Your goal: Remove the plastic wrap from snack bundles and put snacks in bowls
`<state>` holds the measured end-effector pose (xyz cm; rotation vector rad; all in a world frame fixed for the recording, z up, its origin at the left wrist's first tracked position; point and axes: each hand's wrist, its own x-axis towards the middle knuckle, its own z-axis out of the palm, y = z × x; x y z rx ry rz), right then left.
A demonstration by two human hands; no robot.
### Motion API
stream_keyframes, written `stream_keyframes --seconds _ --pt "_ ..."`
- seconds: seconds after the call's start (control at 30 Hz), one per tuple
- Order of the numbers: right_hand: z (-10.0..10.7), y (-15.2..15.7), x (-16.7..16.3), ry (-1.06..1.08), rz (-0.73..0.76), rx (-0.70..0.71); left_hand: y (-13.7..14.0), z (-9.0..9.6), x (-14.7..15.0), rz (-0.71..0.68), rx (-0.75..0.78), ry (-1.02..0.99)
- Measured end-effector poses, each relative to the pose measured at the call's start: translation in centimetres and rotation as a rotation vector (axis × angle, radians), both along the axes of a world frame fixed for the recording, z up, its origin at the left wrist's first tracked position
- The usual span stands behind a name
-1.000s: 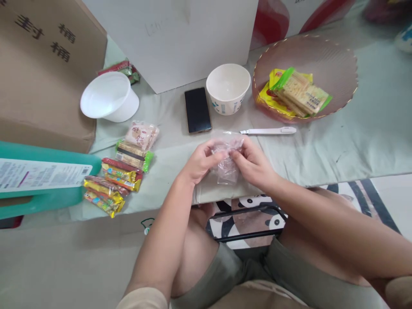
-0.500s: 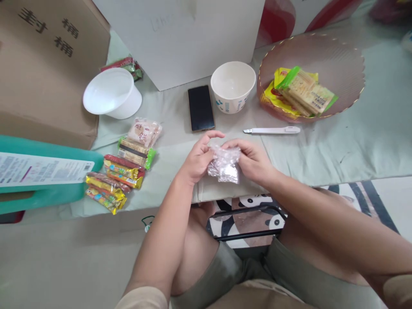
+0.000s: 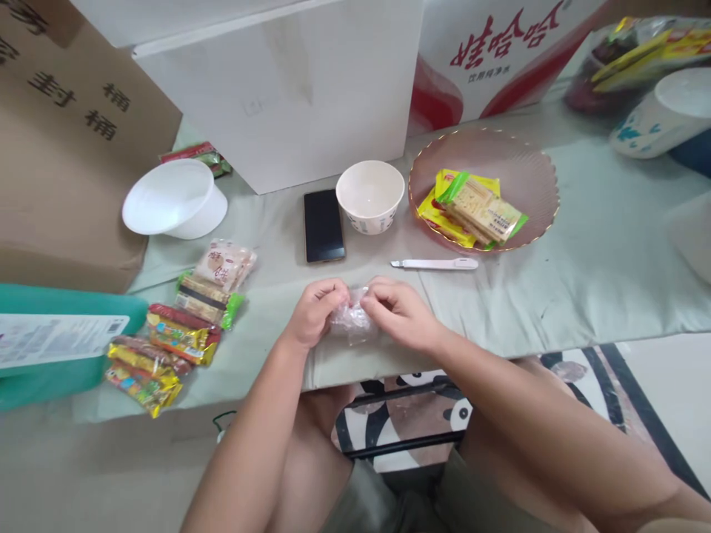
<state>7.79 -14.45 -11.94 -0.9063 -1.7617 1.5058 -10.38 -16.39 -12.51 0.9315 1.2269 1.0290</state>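
Note:
Between my two hands is a crumpled piece of clear plastic wrap [image 3: 354,323], held just above the near edge of the cloth-covered table. My left hand [image 3: 321,311] pinches its left side, fingers curled in. My right hand [image 3: 401,312] grips its right side between thumb and bent fingers. Whether anything lies inside the plastic I cannot make out. Just beyond my hands lies a white utility knife [image 3: 436,264], its blade tip pointing left. Farther back are a black phone [image 3: 324,226] and a white paper bowl [image 3: 371,194].
At right a pink gold-rimmed dish [image 3: 533,178] holds several packaged crackers [image 3: 482,211]. Wrapped snacks [image 3: 183,333] lie at left, near a white plastic tub [image 3: 178,200] and a green jug [image 3: 67,348]. White boxes [image 3: 283,96] and a brown carton [image 3: 72,163] stand behind.
The view has tilted up, so the table things sit lower in the picture. Both hands have closed more tightly on the plastic; the left index finger, stretched out before, is now curled in.

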Motion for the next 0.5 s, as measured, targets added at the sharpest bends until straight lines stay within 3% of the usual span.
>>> stream_keyframes --seconds 0.13,0.33,0.5 --pt "-0.1 -0.4 0.4 -0.009 -0.065 -0.208 -0.1 -0.1 0.5 -0.058 0.092 0.071" --pt "-0.1 -0.2 0.6 -0.049 -0.110 0.038 -0.6 -0.8 0.8 -0.076 0.184 0.239" --pt "0.2 0.2 0.4 -0.022 -0.165 0.110 -0.9 -0.7 1.2 0.041 0.211 0.240"
